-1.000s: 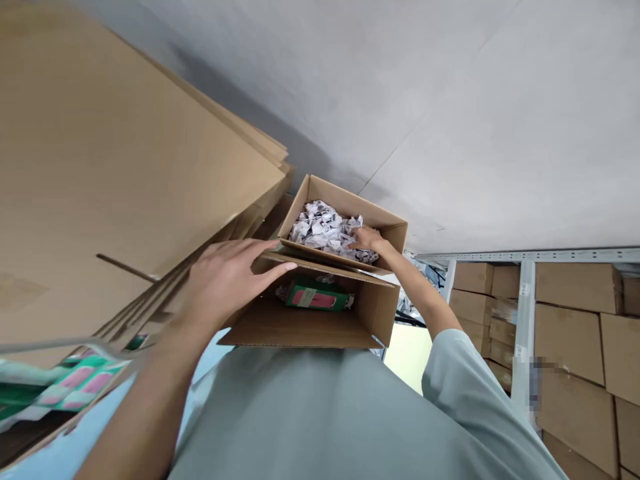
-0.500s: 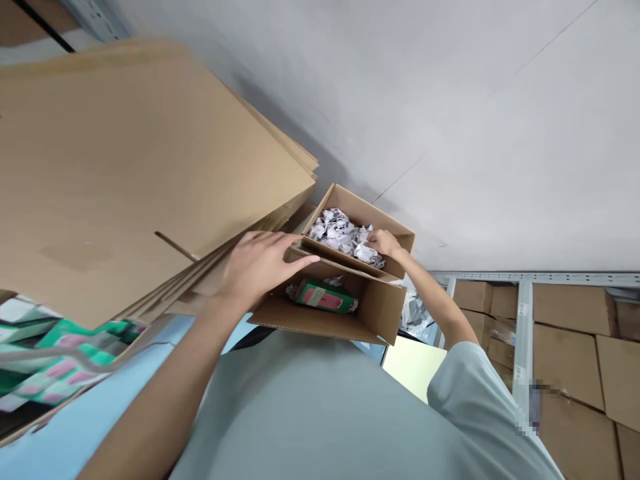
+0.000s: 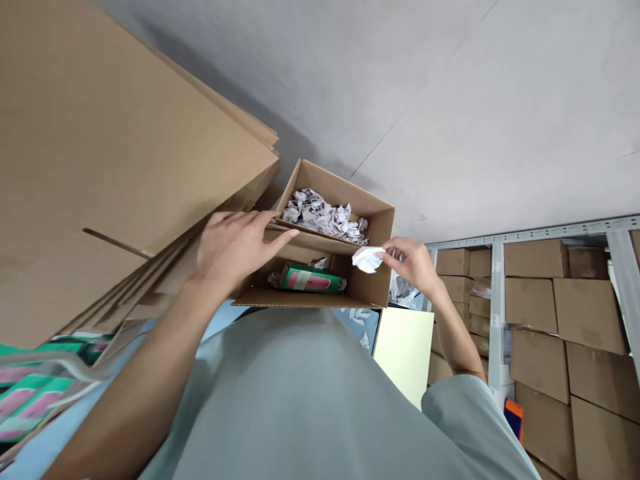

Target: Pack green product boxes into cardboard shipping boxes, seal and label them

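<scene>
My right hand [image 3: 407, 261] pinches a crumpled piece of white paper [image 3: 367, 259] above the right end of the nearer cardboard box [image 3: 367, 283]. Inside that box lies a green and pink package [image 3: 313, 280] with a pale label, and bits of crumpled paper sit around it. My left hand [image 3: 237, 243] is open at the left corner where the two boxes meet, thumb spread from the fingers and touching the rim. Behind stands a second open cardboard box [image 3: 345, 180], partly filled with crumpled paper [image 3: 323, 217].
Large flat cardboard sheets [image 3: 115, 133] lean at the left. Green and pink packages [image 3: 35, 400] lie below them. A pale yellow panel [image 3: 405, 347] is right of my body. Metal shelving [image 3: 497, 293] on the right holds stacked cartons [image 3: 537, 360]. A grey wall [image 3: 450, 120] rises behind.
My right hand has come out of the paper-filled box towards me and now holds a piece of crumpled paper over the nearer box. My left hand stays at the box corner.
</scene>
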The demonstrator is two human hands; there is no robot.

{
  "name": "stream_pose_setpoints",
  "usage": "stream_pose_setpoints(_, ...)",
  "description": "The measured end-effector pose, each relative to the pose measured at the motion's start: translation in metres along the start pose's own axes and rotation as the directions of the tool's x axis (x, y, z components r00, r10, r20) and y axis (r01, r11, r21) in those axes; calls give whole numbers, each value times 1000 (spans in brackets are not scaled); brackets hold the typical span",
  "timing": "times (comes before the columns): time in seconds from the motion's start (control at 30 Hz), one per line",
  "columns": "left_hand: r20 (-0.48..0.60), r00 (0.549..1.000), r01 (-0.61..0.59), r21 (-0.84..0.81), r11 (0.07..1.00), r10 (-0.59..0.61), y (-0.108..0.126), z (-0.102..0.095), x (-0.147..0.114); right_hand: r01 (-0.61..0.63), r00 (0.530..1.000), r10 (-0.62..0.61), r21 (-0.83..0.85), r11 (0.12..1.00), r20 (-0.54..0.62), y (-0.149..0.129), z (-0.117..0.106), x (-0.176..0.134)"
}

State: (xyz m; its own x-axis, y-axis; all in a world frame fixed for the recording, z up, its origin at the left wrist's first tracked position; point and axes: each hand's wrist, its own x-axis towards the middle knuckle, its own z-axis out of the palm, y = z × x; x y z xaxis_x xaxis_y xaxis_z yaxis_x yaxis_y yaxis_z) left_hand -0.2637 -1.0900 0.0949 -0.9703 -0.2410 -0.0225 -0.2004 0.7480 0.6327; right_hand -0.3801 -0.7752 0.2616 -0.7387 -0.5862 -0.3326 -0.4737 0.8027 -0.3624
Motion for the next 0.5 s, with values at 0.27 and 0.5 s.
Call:
stream_pose_setpoints(0.27,40,999,-34,79,996,31,3,-3,-3,134,912,14,-331,934,410,-18,86,9)
stream_pose_setpoints(0.5,29,999,-42,110,993,39,-1,0,-5,211,843,5,-338,917,538,-16,113,21)
